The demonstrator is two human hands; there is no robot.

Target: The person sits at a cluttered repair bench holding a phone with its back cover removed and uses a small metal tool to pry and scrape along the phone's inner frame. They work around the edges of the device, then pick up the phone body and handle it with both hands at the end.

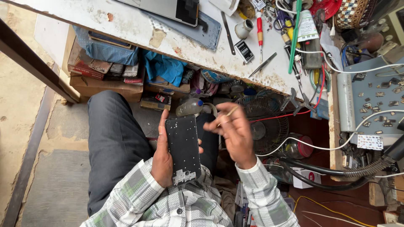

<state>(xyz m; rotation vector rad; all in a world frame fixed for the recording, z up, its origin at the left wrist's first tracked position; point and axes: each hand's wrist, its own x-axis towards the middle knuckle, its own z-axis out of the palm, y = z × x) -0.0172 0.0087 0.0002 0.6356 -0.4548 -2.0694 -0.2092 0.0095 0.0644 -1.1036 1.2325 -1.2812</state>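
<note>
Our left hand (162, 157) grips an opened phone frame (183, 147) upright over our lap, below the tabletop (126, 21). Just right, our blurred right hand (235, 130) pinches a thin stick-like tool (229, 112). We judge prying underway; the tip must meet the frame's edge.

Worn white workbench (126, 23), red screwdriver (260, 31), tweezers (263, 64), green tool (293, 38), small battery (244, 51)

A scuffed white workbench (126, 25) runs across the top; beneath it lie cardboard boxes (105, 86) and a dusty concrete floor (25, 105).
</note>
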